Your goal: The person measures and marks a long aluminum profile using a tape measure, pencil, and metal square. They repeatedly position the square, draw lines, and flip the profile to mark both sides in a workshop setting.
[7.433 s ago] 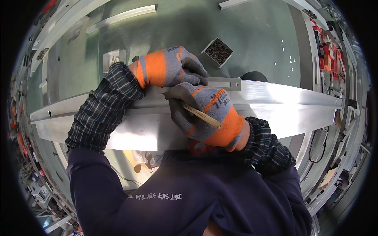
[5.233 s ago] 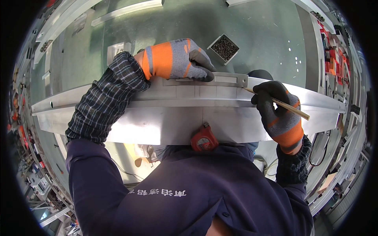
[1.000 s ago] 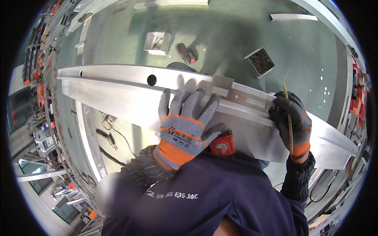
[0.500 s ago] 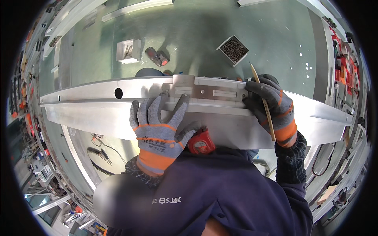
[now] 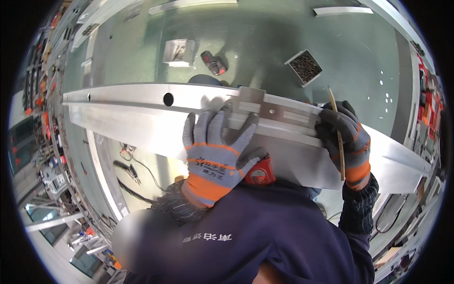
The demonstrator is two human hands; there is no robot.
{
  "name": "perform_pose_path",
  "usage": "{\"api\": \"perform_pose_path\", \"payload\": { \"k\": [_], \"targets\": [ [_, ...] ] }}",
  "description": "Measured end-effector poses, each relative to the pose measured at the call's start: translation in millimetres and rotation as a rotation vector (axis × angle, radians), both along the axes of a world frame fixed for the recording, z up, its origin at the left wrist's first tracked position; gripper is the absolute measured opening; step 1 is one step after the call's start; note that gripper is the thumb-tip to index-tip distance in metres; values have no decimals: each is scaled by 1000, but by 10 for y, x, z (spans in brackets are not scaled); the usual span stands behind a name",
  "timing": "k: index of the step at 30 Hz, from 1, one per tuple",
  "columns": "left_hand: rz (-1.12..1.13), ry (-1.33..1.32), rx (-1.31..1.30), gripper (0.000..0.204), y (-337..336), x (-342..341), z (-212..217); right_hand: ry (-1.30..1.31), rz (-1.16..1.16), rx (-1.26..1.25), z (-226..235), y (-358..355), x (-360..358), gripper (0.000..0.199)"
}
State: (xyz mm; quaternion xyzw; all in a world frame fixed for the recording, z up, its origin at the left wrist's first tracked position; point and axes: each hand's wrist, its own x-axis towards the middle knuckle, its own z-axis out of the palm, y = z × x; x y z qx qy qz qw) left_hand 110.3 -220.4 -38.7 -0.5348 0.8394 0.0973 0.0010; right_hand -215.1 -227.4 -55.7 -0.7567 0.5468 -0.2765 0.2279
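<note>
Aluminium beam (image 5: 142, 113), left hand (image 5: 215, 151) flat on it, tray of screws (image 5: 305, 67) beyond

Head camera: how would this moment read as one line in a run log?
left hand flat on long metal profile | right hand holds pencil, at profile's far edge | metal square on profile | red tape measure at waist

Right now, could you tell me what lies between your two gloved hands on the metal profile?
In the head view, a flat metal square lies along the metal profile between the left hand and the right hand.
</note>
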Motion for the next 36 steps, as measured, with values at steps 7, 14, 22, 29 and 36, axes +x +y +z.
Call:
{"api": "perform_pose_path", "payload": {
  "k": [7, 14, 22, 29, 36],
  "targets": [
    [37, 2, 19, 73, 29, -21, 3, 32, 40, -71, 14, -36, 42, 38],
    [60, 26, 22, 72, 72, -46, -65, 43, 36, -43, -11, -10, 9, 37],
    [84, 39, 12, 72, 103, -71, -78, 72, 12, -28, 6, 3, 26, 36],
    [94, 58, -25, 71, 133, -68, -118, 50, 25, -47, -9, -6, 10, 37],
    [108, 109, -53, 68, 105, -72, -124, 71, 15, -22, -11, 13, 8, 38]
  ]
}}
